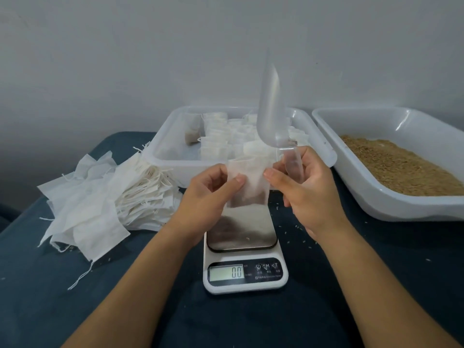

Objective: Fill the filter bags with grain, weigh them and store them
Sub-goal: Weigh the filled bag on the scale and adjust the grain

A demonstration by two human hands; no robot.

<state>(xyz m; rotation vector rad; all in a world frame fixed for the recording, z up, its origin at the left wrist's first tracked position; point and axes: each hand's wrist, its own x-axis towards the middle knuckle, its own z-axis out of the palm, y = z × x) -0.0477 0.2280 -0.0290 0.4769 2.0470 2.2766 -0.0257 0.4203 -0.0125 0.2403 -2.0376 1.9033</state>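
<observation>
You are between filling and weighing. Your left hand (213,187) pinches the left edge of a filter bag (247,183) between thumb and fingers, and your right hand (305,182) pinches its right edge while its curled fingers also keep the handle of the clear scoop (272,106). The bag hangs in the air just above the steel plate of the scale (244,249), not touching it; the display reads zero. It hangs upright, long axis vertical, mouth up towards the storage tray (164,146), with a dark band of grain settled at the bottom. The scoop stands nearly vertical too, bowl up, handle down in your palm.

Next, I judge, you need to close the mouth and lower the bag flat onto the plate, keeping the mouth up so no grain spills. The grain tray (376,197) sits to your right, the empty bags (100,197) to your left on the bench (251,322).
</observation>
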